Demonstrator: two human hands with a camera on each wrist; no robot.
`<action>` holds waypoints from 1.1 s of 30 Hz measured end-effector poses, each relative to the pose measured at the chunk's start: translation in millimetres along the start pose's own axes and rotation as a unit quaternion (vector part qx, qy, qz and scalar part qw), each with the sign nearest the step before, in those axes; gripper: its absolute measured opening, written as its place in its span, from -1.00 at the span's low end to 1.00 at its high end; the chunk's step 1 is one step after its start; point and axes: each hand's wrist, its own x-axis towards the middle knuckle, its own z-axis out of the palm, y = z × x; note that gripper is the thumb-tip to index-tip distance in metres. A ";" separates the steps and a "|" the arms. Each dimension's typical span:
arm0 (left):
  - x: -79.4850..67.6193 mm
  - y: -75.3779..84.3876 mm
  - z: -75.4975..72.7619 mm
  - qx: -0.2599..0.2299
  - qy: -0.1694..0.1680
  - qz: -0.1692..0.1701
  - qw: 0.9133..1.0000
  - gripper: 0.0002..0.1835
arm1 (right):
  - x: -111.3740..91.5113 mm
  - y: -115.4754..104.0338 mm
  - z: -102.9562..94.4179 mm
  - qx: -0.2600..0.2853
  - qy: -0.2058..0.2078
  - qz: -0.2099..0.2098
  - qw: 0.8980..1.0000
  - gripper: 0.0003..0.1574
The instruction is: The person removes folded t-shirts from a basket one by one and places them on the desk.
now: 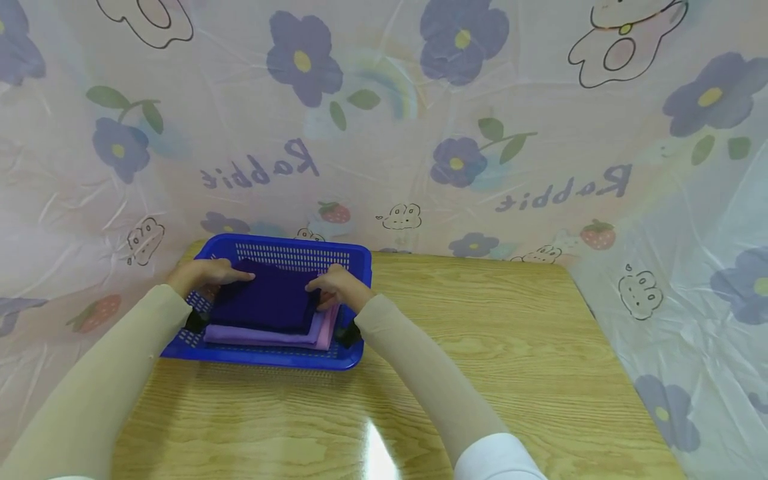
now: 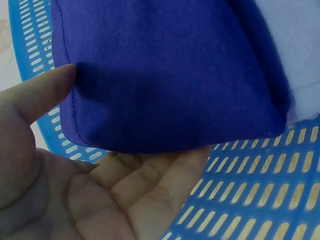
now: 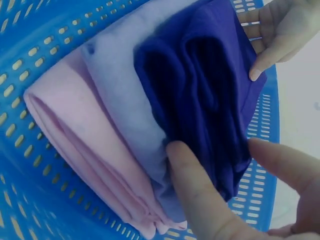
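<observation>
A folded dark navy cloth (image 1: 264,297) lies on top of a folded lavender cloth (image 1: 259,335) and a folded pink cloth (image 1: 327,329), all inside a blue plastic basket (image 1: 270,359). My left hand (image 1: 208,273) grips the navy cloth's left end, thumb over its stitched edge and fingers reaching underneath in the left wrist view. At the opposite end, my right hand (image 1: 343,288) holds the cloth between thumb and fingers. Its layered folds face the right wrist camera, where the pink cloth (image 3: 85,145) and lavender cloth (image 3: 130,95) show side by side.
The slotted basket stands at the back left of a wood-grain table (image 1: 480,360). Behind it hangs a pale curtain (image 1: 384,133) printed with flowers and rabbits, which also borders both sides. Tabletop stretches to the basket's right and in front.
</observation>
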 end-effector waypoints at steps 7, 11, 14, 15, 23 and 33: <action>-2.7 1.1 0.3 -0.004 0.001 -0.002 1.000 -0.02 | 5.1 1.7 -0.4 0.029 -0.004 0.014 0.999 -0.05; -3.8 1.5 0.5 -0.007 0.004 -0.004 1.000 -0.03 | 6.0 1.3 0.2 0.040 0.001 0.020 0.999 -0.02; -3.9 1.2 0.7 -0.007 0.005 -0.004 1.000 -0.03 | 6.3 1.6 1.8 0.047 0.004 0.024 0.999 0.02; -4.1 1.3 0.8 -0.010 0.004 -0.004 1.000 -0.03 | 6.2 1.7 2.7 0.047 0.004 0.025 0.999 0.03; -6.3 3.6 0.2 -0.001 0.009 -0.003 1.000 -0.04 | 2.7 4.1 10.9 0.043 0.015 0.015 0.999 0.04; -4.1 -0.2 1.4 -0.001 0.003 0.003 1.000 -0.02 | 1.3 8.3 16.5 0.049 0.030 0.016 0.998 0.01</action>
